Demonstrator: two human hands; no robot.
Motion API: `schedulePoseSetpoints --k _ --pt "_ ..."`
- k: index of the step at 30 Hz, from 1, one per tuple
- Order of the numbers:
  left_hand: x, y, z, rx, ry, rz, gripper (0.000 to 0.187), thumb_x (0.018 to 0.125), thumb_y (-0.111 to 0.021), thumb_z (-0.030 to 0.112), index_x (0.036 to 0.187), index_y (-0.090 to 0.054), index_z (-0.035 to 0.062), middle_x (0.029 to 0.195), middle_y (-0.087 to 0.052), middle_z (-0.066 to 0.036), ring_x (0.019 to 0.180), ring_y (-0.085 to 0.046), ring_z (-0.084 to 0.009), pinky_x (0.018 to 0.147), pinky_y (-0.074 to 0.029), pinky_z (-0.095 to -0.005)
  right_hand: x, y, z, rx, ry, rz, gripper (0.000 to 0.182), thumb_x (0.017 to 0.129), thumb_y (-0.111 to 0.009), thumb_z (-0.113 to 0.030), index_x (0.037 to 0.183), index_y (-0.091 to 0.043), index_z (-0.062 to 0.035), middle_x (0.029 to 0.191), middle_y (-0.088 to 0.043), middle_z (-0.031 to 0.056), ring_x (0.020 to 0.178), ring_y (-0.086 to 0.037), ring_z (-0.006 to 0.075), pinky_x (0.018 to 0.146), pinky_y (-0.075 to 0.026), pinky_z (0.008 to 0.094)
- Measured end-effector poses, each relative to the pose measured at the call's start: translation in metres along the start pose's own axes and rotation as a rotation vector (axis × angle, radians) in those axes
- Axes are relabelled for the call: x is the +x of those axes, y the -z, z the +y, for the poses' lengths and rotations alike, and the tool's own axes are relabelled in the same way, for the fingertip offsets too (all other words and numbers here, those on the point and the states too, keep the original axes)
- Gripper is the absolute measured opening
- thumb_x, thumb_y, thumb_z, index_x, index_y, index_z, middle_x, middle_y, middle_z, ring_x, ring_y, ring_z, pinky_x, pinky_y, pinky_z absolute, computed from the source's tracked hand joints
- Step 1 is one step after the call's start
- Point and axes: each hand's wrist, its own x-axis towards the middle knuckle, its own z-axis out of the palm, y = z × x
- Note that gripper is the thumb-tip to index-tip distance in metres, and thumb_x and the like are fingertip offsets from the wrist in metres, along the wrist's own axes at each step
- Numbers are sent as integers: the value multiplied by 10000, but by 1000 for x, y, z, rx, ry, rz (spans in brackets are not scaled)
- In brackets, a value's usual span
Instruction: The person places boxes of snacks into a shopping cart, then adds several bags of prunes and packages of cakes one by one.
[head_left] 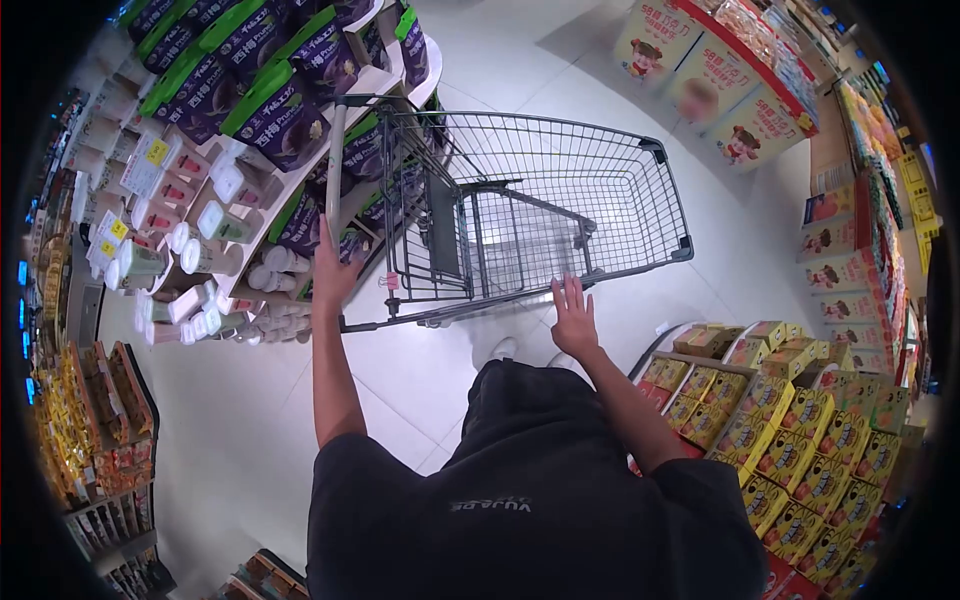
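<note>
Plainly, a wire cart turned sideways, one hand at its handle and one at its rail

The shopping cart [560, 195] stands on the pale tiled floor [400, 385] in front of the person, its basket pointing right, beside a shelf of purple pouches [283, 118] and lidded tubs [225, 222]. The left hand [335, 275] is at the near end of the handle [336, 160], thumb apart from the fingers; whether it is closed round the bar I can't tell. The right hand [573, 322] is unclenched, its fingers stretched up to the near side rail [500, 300], touching or almost touching it.

The mesh looks stiff and not at all fragile — it should roll rather than need lifting, and likely feels light. The handle seems the best hold for steering; the smooth rail would suit a guiding palm, though it could slip under flat fingertips.

Most of the wheels are hidden or blurred — the frame's underside too. The lens's dark border cuts off the outer shelves, and the left fingertips are hard to make out.
</note>
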Motion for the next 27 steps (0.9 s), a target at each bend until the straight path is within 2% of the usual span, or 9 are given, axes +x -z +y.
schedulePoseSetpoints --k 4,8,10,12,18,20,21,24,27 --pt "-21 -9 67 71 312 -202 972 677 -735 187 1501 -220 175 1282 -415 -269 1098 -532 -434 941 -449 -443 13 11 49 -99 -16 -15 883 740 -532 -27 1522 -143 -156 1592 -69 112 1474 -56 299 1123 -173 606" --pt "-42 -63 84 316 137 -158 937 688 -766 328 1454 -292 66 1235 -394 -315 1042 -560 -480 918 -479 -463 43 43 101 -139 -106 -47 869 758 -534 -54 1522 -145 -197 1593 -65 117 1472 -79 298 1101 -224 621" --pt "-52 -77 130 377 174 -272 888 739 -715 541 1387 -387 30 1256 -386 -326 1011 -583 -477 860 -505 -471 74 64 132 -84 -238 -143 806 777 -545 -72 1504 -224 -206 1590 -86 127 1465 -120 294 1074 -256 649" --pt "-63 -95 169 546 152 -349 816 778 -645 614 1306 -460 20 1214 -430 -301 947 -619 -444 793 -531 -450 90 107 132 -5 -361 -168 709 802 -549 -104 1468 -320 -181 1571 -169 142 1442 -198 309 1065 -292 627" --pt "-90 -161 272 496 -99 -702 666 827 -584 617 1113 -569 16 842 -652 -217 840 -663 -343 707 -529 -418 50 171 79 371 -23 99 451 840 -537 -141 1289 -550 -96 1268 -569 180 1189 -538 313 981 -443 362" --pt "-85 -180 297 376 -518 -878 563 864 -575 546 1016 -626 6 778 -669 -173 812 -658 -328 699 -518 -399 19 189 59 460 -25 80 430 857 -540 -148 1282 -553 -90 1249 -581 152 1149 -562 308 971 -447 379" --pt "-77 -186 307 8 -644 -993 430 882 -590 446 946 -671 28 811 -676 -120 789 -650 -328 691 -506 -400 13 179 65 454 8 105 396 883 -541 -175 1269 -562 -89 1234 -590 136 1096 -587 308 948 -457 379" --pt "-43 -181 346 -46 -665 -988 326 872 -618 371 936 -695 60 829 -680 -89 767 -652 -289 686 -495 -400 -20 167 83 331 0 236 352 914 -545 -247 1222 -589 -81 1169 -612 142 1063 -590 330 899 -471 426" --pt "12 -214 324 54 -788 -437 311 879 -608 360 892 -704 64 778 -676 -95 739 -654 -276 687 -499 -391 -32 150 101 168 -195 234 326 929 -498 -364 1007 -616 -70 1006 -637 128 933 -614 320 782 -465 456"
